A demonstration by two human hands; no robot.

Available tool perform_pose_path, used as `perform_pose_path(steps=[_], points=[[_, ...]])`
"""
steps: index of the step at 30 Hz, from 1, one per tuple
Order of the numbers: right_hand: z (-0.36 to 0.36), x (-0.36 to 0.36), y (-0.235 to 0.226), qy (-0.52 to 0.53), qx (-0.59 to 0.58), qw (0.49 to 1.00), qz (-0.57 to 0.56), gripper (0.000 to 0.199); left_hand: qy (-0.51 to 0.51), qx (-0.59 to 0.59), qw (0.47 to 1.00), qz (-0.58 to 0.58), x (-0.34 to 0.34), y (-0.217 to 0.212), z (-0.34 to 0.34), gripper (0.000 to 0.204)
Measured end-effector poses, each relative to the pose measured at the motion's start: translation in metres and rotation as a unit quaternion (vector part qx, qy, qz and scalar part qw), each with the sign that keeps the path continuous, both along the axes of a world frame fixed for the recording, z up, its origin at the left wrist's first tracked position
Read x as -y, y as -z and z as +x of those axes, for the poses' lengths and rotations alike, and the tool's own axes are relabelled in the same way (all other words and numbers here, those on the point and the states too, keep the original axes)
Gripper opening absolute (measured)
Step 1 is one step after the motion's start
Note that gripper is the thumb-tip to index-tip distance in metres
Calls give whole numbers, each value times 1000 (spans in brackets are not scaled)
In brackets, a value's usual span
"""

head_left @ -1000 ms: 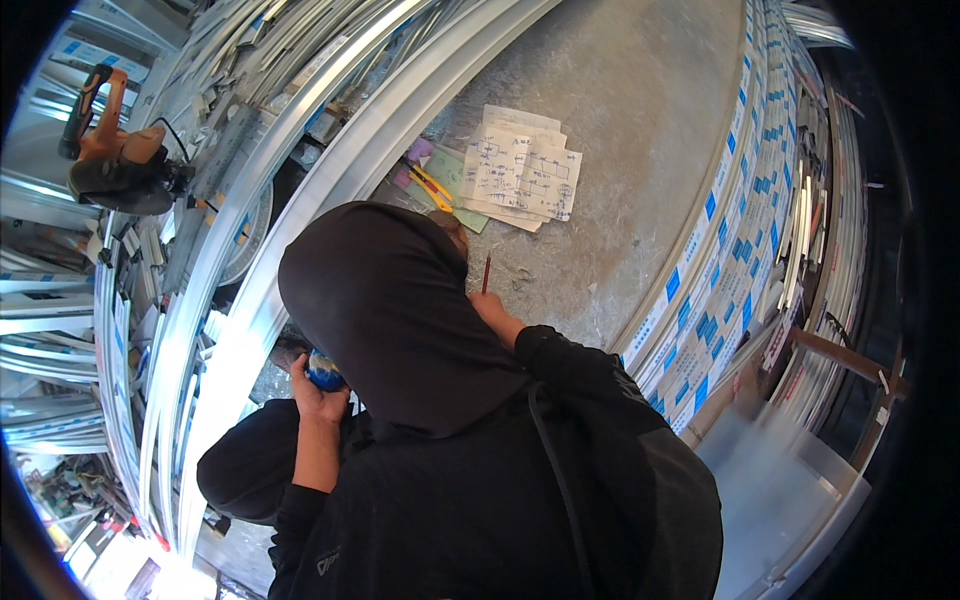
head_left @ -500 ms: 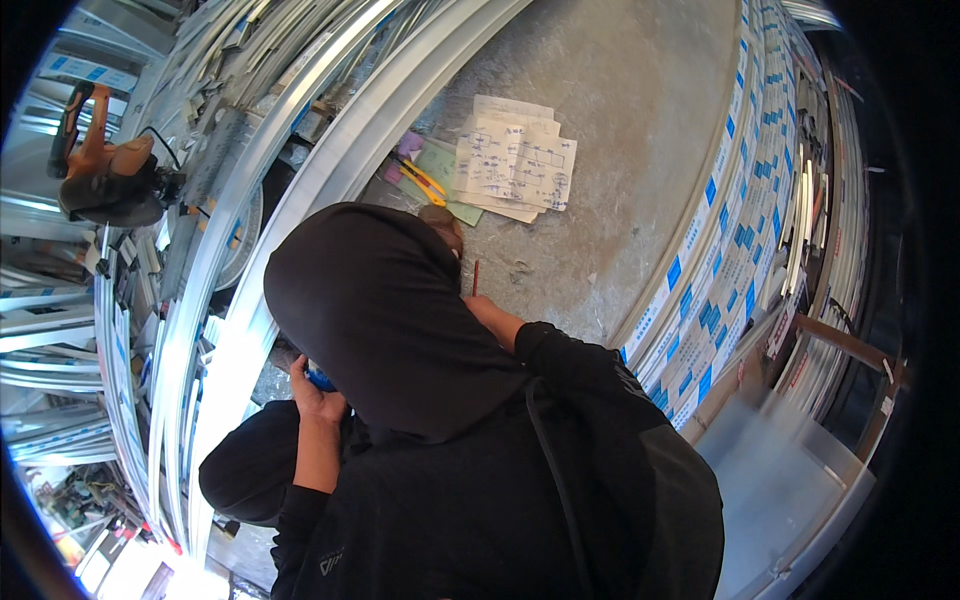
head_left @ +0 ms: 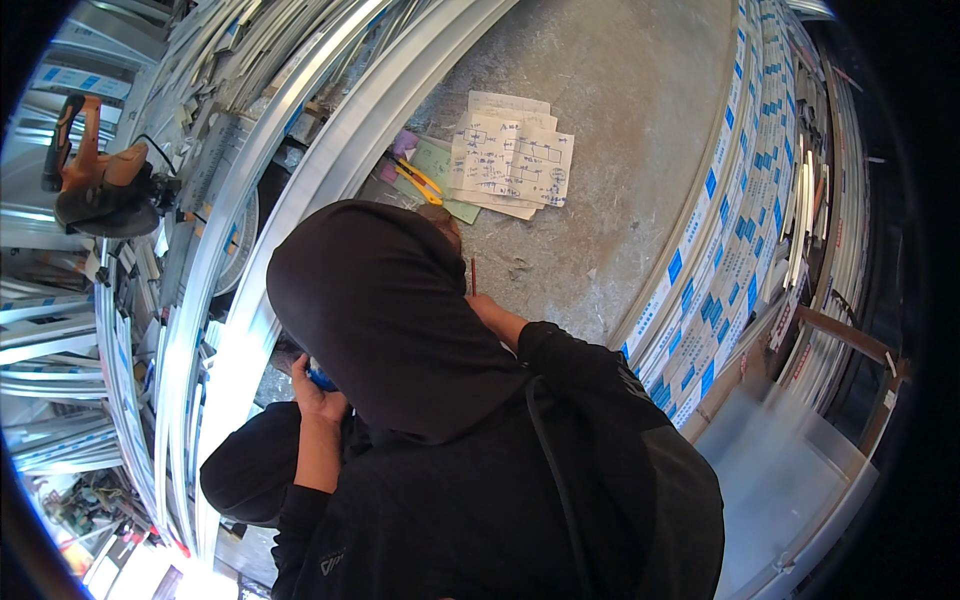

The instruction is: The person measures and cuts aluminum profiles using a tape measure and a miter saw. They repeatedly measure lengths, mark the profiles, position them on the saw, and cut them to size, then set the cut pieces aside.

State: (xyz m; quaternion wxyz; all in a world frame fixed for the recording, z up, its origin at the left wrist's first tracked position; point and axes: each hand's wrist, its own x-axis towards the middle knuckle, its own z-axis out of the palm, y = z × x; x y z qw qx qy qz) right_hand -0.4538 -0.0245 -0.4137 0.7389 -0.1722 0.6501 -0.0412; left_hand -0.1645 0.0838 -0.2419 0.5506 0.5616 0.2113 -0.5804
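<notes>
Concrete floor (head_left: 620, 130), papers (head_left: 512, 160), yellow cutter (head_left: 420, 180) (hooded head (head_left: 385, 310) blocking).

The person's black hood (head_left: 385, 310) hides the face and most of the right hand (head_left: 487, 308); only part of that hand shows, beside a thin red pencil (head_left: 473, 276) whose lower end is covered. The left hand (head_left: 318, 392) conceals most of a small blue object (head_left: 322, 379); its kind cannot be determined. The translucent plastic bin (head_left: 790, 480) at lower right is blurred. Markings on the white paper sheets (head_left: 512, 158) are too small to read.
</notes>
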Motion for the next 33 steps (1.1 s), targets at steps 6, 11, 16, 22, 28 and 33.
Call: perform_pose_path(steps=[6, 11, 16, 22, 28, 33], points=[[-10, -4, 7, -61, 43, 996, -51, 24, -8, -8, 1000, -11, -5, 10, 5, 46], [-33, -8, 17, -55, 48, 996, 52, 32, -9, -49, 998, -41, -10, 16, 13, 45], [-54, -10, 40, -73, -37, 997, 4, 30, -25, -12, 1000, 7, -12, 17, 13, 45], [-59, -18, 72, -169, -99, 973, -127, 32, -56, -16, 998, 40, -12, 14, 13, 48], [-34, -9, 70, -108, -45, 987, -113, 32, -53, -7, 998, 33, -13, 11, 12, 51], [-11, 5, 16, -12, 48, 999, -17, 32, -56, -16, 998, 37, -17, 15, 14, 52]])
